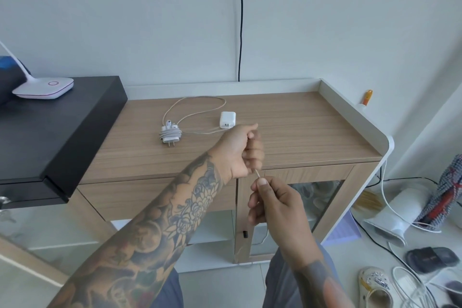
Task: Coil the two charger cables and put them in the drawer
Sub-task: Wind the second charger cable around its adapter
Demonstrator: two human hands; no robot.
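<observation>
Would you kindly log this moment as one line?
stage: coiling first cable | left hand: grips cable | right hand: pinches cable | wrapped charger: on cabinet top

I can't see how much cable (257, 174) my left hand (240, 151) has gathered (its curled fingers cover it); my right hand (275, 204) hides the rest, and the fingers blur.

Both hands grip a white cable (256, 174) over the cabinet (300, 127): left hand (240, 151) far, right hand (272, 204) near.
</observation>
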